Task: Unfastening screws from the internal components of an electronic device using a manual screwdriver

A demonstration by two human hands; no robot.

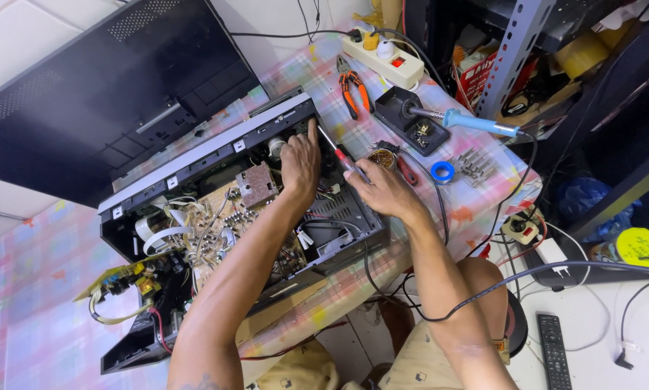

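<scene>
An opened black electronic device (216, 195) lies on the table with its circuit boards and wires exposed. My left hand (299, 162) reaches inside it near the front panel, index finger pointing up against the panel's inner side. My right hand (382, 189) holds a screwdriver (337, 150) with a red and clear handle, its shaft angled up-left toward the same spot by the left fingertip. A small rusty metal box (257, 185) sits on the board just left of my left hand.
A black cover (108, 87) lies behind the device. Orange pliers (352, 88), a white power strip (382, 59), a blue-handled soldering iron (469, 121) on its black stand, a blue tape roll (442, 172) and a metal heat sink (475, 166) lie to the right. A remote (553, 348) lies on the floor.
</scene>
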